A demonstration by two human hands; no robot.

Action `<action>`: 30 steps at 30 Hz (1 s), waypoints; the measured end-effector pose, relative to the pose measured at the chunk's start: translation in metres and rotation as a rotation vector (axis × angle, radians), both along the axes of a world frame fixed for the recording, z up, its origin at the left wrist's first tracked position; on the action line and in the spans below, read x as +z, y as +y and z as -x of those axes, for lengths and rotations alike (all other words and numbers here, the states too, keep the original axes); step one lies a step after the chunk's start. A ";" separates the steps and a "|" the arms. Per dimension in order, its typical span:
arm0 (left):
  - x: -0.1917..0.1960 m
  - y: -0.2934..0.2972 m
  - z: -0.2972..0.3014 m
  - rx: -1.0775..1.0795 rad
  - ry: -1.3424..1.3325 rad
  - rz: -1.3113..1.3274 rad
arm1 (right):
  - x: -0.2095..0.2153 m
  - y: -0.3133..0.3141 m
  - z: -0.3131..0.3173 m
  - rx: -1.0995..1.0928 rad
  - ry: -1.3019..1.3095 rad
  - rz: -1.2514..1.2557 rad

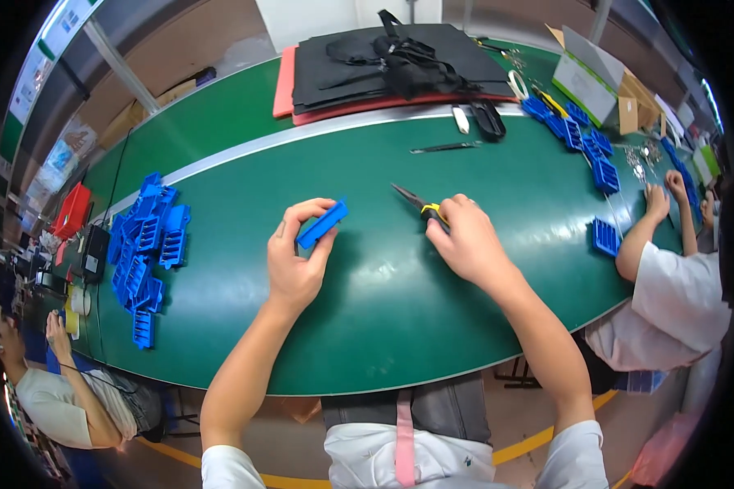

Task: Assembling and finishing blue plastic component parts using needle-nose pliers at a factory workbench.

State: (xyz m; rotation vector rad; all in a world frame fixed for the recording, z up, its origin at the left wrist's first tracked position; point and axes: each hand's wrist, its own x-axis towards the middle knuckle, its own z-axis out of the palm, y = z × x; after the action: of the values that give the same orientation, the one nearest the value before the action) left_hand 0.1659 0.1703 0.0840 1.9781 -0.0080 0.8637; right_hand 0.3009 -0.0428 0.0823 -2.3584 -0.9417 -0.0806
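Note:
Between the thumb and fingers of my left hand (295, 259) is a small blue plastic part (323, 225), held tilted above the green table. My right hand (470, 241) grips long-nose pliers (417, 201) with yellow and black handles. Their dark jaws point up and to the left, apart from the blue part. Whether the jaws touch each other is too small to tell. A heap of similar blue slotted plastic parts (148, 234) lies on the table to the left of my left hand.
Black foam sheets (318, 77) with a black bag (400, 61) lie at the back. Tweezers (444, 147) lie nearer. More blue parts (602, 174), an open box (587, 77) and a co-worker (677, 285) are at right. Another person (65, 399) sits at left.

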 end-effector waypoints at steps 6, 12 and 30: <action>0.002 0.010 0.009 0.144 0.084 0.093 | 0.018 0.021 0.019 0.287 0.653 -0.445; 0.001 0.012 0.009 0.155 -0.017 -0.105 | 0.020 0.012 0.050 0.502 0.805 -0.257; -0.007 0.006 0.007 0.158 -0.011 -0.195 | 0.008 0.013 0.054 0.516 0.676 -0.306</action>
State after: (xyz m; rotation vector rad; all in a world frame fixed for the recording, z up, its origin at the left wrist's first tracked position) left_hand 0.1590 0.1765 0.0769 2.1780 0.0601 1.0078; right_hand 0.2470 -0.0294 0.0904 -1.6192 -1.0502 0.6802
